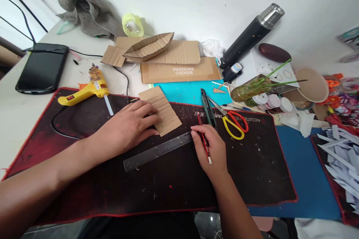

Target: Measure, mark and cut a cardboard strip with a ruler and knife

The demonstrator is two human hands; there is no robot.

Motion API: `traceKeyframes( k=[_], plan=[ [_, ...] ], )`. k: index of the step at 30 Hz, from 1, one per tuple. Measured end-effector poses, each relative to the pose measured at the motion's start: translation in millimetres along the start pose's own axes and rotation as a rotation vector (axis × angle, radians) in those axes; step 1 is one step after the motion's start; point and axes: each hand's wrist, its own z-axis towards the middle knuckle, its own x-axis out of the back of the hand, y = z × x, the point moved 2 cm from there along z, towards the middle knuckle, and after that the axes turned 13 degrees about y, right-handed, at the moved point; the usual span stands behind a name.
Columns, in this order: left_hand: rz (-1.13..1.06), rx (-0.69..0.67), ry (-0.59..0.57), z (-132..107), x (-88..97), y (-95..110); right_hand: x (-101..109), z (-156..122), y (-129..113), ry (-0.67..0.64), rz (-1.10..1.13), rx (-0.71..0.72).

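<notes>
My left hand [134,125] is closed at the left edge of a small corrugated cardboard piece [165,114], with fingers on top and the thumb by its lower corner. A red pencil [207,149] lies across my right hand [211,147], between thumb and fingers. The same thumb and index finger pinch the right end of a clear plastic ruler [157,153], which lies slanted on the dark mat just below the cardboard. Beyond my right hand are a green utility knife [207,108] and scissors [235,123] with red and yellow handles.
A yellow glue gun [84,93] with its cord lies left on the mat [174,186]. Behind are a cardboard boat shape [150,46], a printed cardboard panel [179,71] and a black thermos [246,37]. Jars [272,101] and paper strips [343,157] are at right.
</notes>
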Motion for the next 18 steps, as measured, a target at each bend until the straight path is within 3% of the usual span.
traceKeyframes(
  k=[10,18],
  plan=[
    [-0.102,-0.037,-0.023,1.1,7.8,-9.6,-1.0,-3.1,0.4,-0.064,0.026,0.007],
    [-0.155,-0.071,-0.011,0.6,10.3,-18.0,1.4,-4.4,-1.5,-0.038,0.145,-0.114]
  ],
)
